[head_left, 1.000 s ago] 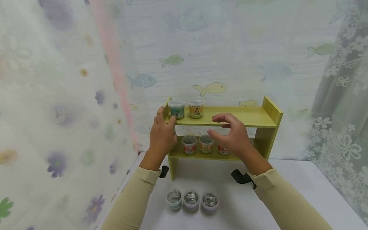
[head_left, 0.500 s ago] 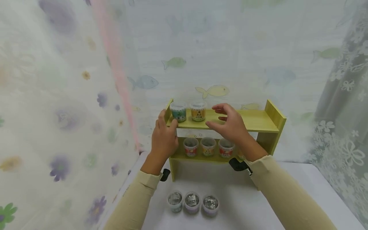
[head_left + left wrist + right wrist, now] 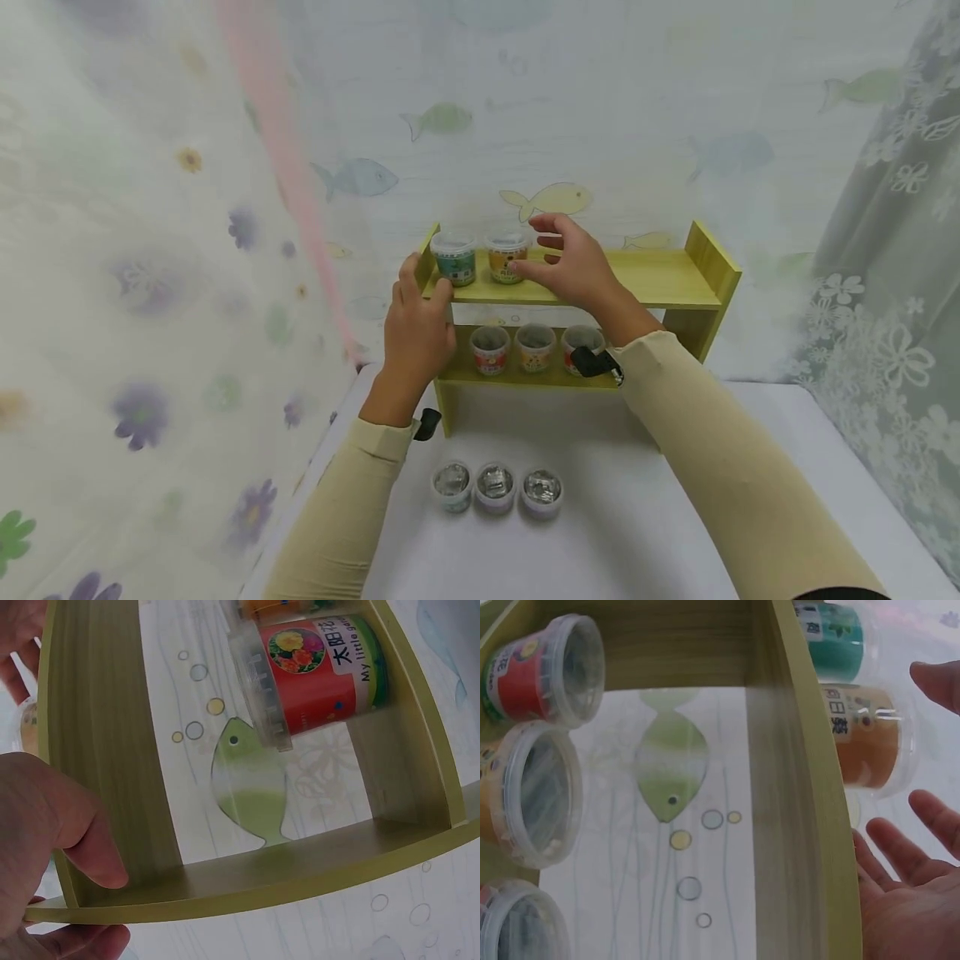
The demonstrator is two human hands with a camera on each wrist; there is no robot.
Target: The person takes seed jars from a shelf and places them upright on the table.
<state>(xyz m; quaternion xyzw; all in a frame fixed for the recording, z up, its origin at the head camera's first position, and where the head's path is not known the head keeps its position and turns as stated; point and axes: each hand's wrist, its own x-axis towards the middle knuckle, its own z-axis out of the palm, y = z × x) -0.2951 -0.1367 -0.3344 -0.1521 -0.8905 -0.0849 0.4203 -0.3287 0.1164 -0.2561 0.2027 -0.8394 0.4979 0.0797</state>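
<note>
The left hand grips the left end of the green two-tier shelf, thumb over the front edge of the upper board and fingers curled under it; the left wrist view confirms a finger pressed against the underside of that board. The right hand hovers over the upper board with its fingers spread and loosely curved, holding nothing; its fingertips are just beside the orange-labelled cup, and contact cannot be confirmed from any view. That cup stands upright on the upper board, immediately right of the teal-labelled cup, which sits at the board's left end. The lower board carries a row of small cups — a red-labelled cup at the left, then a yellow one, then others partly hidden behind the right forearm. Three foil-topped cups stand in a row on the white table, in front of the shelf and well apart from both hands. Judged step: reach-to-grasp on the orange-labelled cup, with the shelf steadied. The next move calls for closing thumb and fingers round the cup's rim or wall without nudging its teal neighbour — clearance between the two is slight.
</note>
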